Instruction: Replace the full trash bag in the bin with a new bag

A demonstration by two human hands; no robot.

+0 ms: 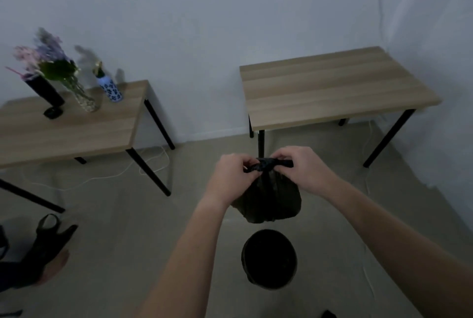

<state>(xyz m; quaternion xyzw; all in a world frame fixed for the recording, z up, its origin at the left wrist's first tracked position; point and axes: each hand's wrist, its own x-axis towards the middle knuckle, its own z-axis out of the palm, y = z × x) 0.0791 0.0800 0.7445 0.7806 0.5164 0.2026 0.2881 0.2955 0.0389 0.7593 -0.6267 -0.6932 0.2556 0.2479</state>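
Note:
A full black trash bag (pixel 268 200) hangs in the air above a round dark bin (pixel 269 258) that stands on the floor. My left hand (pixel 234 175) and my right hand (pixel 300 168) both pinch the twisted top of the full bag, one on each side of the knot. The bin's inside looks dark, and I cannot tell whether it holds a liner. A second black bag (pixel 47 238) with loop handles lies on the floor at the far left, flat and slack.
A wooden table (pixel 76 128) at the left carries flower vases (pixel 84 97) and a patterned bottle (pixel 111 90). Another wooden table (pixel 332 87) stands against the wall at the right. White cables (pixel 122 171) run over the floor. A bare foot (pixel 55 269) shows at the lower left.

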